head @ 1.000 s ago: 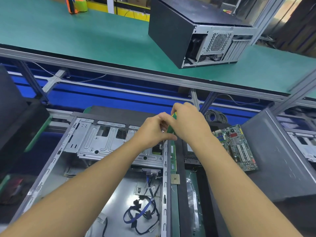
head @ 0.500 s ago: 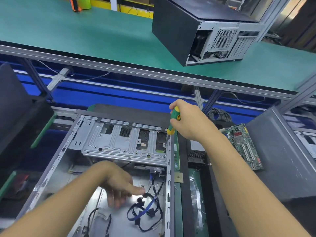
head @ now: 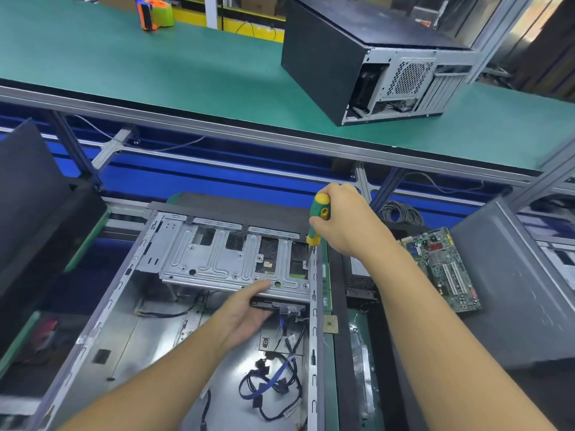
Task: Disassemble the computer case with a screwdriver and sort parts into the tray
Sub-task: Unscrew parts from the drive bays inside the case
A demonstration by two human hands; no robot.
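Note:
An opened grey computer case [head: 124, 309] lies on its side in front of me. Across its far end sits a metal drive cage [head: 217, 259]. My right hand [head: 348, 225] grips a green and yellow screwdriver [head: 317, 222], held nearly upright with its tip at the cage's right corner by the case rail. My left hand [head: 245, 312] reaches under the cage's front edge, thumb on top, fingers below against a drive. Loose blue and black cables [head: 270, 387] lie on the case floor.
A green motherboard [head: 441, 269] rests to the right beside a grey side panel [head: 510, 284]. A second black case [head: 373, 57] stands on the green conveyor [head: 155, 66] above, with a tape dispenser [head: 154, 12] far left. A dark panel [head: 31, 197] leans at the left.
My left hand left the screwdriver, dropped into the case, then rose to grasp the drive cage's front edge. My right hand kept the screwdriver near the cage's right corner.

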